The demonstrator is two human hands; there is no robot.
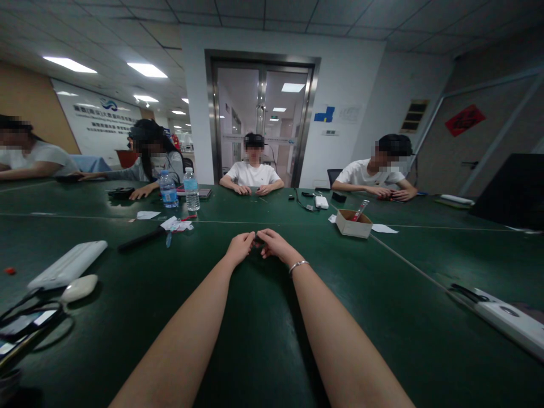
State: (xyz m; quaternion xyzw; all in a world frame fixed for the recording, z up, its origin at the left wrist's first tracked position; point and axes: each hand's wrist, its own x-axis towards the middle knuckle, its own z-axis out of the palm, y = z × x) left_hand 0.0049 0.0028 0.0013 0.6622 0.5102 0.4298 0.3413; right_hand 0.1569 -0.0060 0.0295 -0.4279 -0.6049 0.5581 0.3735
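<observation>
Fingers (250,241): curled inward on both hands, tips meeting at the middle of the bench; something small and dark sits pinched between them, too small to identify, and whether either hand truly grips it cannot be told.

Left hand (240,247): resting on the green bench (272,340), forearm stretched forward from the lower edge of view, fingers bent toward the right hand.

Right hand (276,245): resting just beside the left, touching it at the fingertips; a thin silver bracelet (298,265) circles the wrist.

Small dark item (258,240): between the two sets of fingertips, on or just above the bench surface, largely hidden.

Cardboard box (353,223): open-topped, on the bench to the right of the hands and well apart from them; a red-and-white stick leans out of it. A sheet of white paper (385,228) lies just beside it.

Water bottles (181,190): two, upright, clear with blue labels, far left of centre.

White power strip (68,264): lying flat at left; a white mouse (79,288) lies near it.

Black rod (140,239): lying on the bench left of the hands, beside small paper scraps.

White device (505,317): long, flat, at the right edge of the bench.

Other persons: four seated along the far and left sides, each with hands on the bench, well apart from the wearer's hands.
</observation>
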